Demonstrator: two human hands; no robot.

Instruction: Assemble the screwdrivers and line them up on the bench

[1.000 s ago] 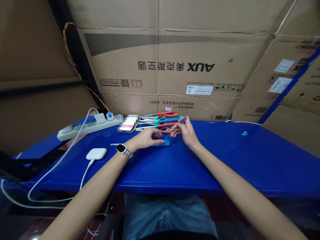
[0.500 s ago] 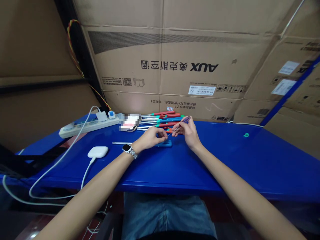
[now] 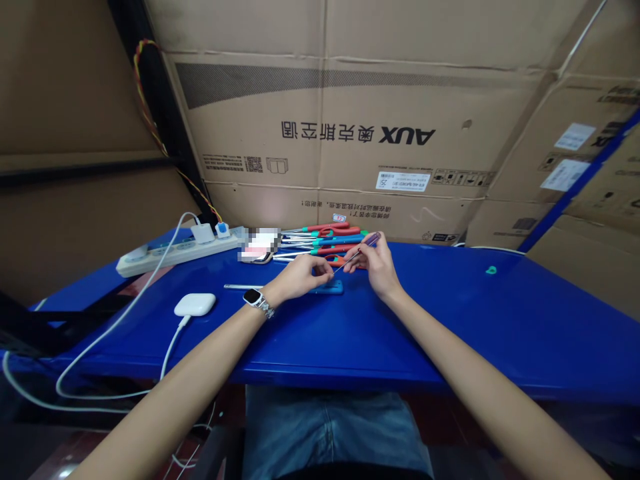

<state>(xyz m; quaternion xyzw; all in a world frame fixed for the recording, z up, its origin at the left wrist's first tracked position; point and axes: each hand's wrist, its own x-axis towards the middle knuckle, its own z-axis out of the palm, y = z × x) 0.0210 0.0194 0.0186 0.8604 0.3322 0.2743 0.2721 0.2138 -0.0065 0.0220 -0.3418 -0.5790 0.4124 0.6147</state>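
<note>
My right hand is closed around the purple handle of a small screwdriver, whose thin shaft slants down to the left. At the end of that shaft, the fingertips of my left hand are pinched together. Whatever lies between them is too small or hidden to name. Under and behind my left hand, a blue long-necked lighter lies on the blue table, its metal tube pointing left. Several more lighters with red, blue and orange handles are piled just beyond my hands.
A blurred-out phone lies left of the pile, by a white power strip. A white earbud case with a cable sits at left. A small green piece lies at right. Cardboard stands along the back edge.
Both hands hold nearly the same pose, with the screwdriver still between them. The whole view has shifted very slightly.
</note>
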